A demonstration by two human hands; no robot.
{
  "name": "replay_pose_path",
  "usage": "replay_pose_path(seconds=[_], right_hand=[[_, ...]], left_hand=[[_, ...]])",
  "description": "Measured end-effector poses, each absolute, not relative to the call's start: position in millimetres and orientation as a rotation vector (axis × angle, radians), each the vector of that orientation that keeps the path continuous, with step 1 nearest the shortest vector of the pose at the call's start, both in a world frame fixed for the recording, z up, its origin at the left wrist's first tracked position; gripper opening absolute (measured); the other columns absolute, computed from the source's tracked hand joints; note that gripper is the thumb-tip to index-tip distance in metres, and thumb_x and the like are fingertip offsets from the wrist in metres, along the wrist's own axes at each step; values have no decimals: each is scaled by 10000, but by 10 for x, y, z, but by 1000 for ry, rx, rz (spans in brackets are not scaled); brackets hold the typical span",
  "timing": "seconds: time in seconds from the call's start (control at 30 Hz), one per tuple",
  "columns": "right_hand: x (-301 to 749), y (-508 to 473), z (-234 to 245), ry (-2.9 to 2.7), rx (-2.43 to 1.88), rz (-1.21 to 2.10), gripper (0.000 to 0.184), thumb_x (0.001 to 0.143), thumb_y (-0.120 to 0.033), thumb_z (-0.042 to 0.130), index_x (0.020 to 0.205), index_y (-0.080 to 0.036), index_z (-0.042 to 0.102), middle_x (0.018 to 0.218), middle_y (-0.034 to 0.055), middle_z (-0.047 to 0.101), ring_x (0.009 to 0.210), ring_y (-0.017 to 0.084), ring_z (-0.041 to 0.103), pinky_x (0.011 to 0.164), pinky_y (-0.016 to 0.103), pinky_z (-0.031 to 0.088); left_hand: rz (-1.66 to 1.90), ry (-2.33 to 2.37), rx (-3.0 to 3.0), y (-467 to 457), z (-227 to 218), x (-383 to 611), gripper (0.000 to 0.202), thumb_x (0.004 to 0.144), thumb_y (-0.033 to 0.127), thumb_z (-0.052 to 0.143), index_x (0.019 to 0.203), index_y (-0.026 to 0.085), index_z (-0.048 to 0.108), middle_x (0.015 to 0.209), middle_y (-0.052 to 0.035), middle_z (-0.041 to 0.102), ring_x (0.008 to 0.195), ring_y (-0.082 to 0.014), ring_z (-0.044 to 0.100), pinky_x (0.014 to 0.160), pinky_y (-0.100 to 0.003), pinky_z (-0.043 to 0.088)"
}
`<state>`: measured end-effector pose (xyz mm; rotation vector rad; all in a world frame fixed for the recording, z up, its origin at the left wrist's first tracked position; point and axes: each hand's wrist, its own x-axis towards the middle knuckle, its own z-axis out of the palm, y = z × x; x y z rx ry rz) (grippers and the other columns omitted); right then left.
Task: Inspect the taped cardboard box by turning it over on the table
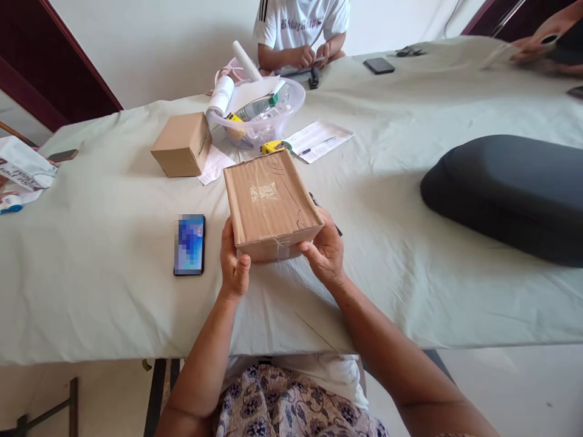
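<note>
I hold a brown cardboard box (269, 203), taped on top and along its near edge, just above the table's near side. My left hand (233, 262) grips its near left corner, thumb up against the front face. Its near right corner sits in my right hand (324, 249), whose fingers curl under the box. A phone (189, 244) with a lit screen lies flat on the cloth just left of my left hand. Something dark pokes out from behind the box by my right hand; I cannot tell what it is.
A pale cloth covers the table (387, 182). A smaller cardboard box (183, 144), a clear bowl (262, 115) of rolls and tape, a yellow tape measure (274, 146) and a paper with a pen (319, 141) lie beyond. A black cushion (510, 194) sits right. A person (300, 30) sits opposite.
</note>
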<state>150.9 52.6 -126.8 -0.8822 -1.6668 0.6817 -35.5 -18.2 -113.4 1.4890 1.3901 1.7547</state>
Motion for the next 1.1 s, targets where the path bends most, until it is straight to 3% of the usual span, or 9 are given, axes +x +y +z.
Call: replay_pose_path(seconds=[0.3,0.6,0.77,0.9,1.1], right_hand=[[1564,637,-1246,-1875,-779,778,798,816,-795,634,1455,-334,512,1459,148,579,1269,326,614,983,524,586],[1571,698,-1283,-2001,-843,861,827,860,-699,672,1551,-323,418,1591,164,487,1461,366,494,1023,556,594],[1536,694,-1303,-2031,-860,893,845,845,-669,713,1543,-289,426,1586,174,506,1472,375,495,1080,567,565],[1526,669,-1304,-2038,-916,915,890,840,-660,727,1568,-286,377,1614,178,481,1493,385,474,1150,614,495],[1517,639,-1313,-2025,-924,934,861,859,-692,681,1560,-288,387,1595,171,503,1482,377,482,1148,602,492]], left_hand=[[1872,1472,1367,-172,-1078,-340,869,911,833,394,1487,200,541,1454,-186,635,1355,-332,617,1104,-429,530],[1860,1476,1281,-153,-1120,-344,746,951,778,402,1384,208,614,1400,-156,666,1300,-306,639,1071,-405,532],[1842,1430,1355,-144,-1160,-344,778,915,790,470,1419,206,570,1436,-172,632,1272,-317,649,1025,-413,553],[1832,1450,1346,-142,-1182,-342,675,922,676,593,1408,209,554,1428,-171,628,1258,-298,659,992,-394,567],[1825,1478,1359,-130,-1191,-340,691,933,686,565,1425,201,543,1419,-172,638,1226,-280,676,985,-388,575]])
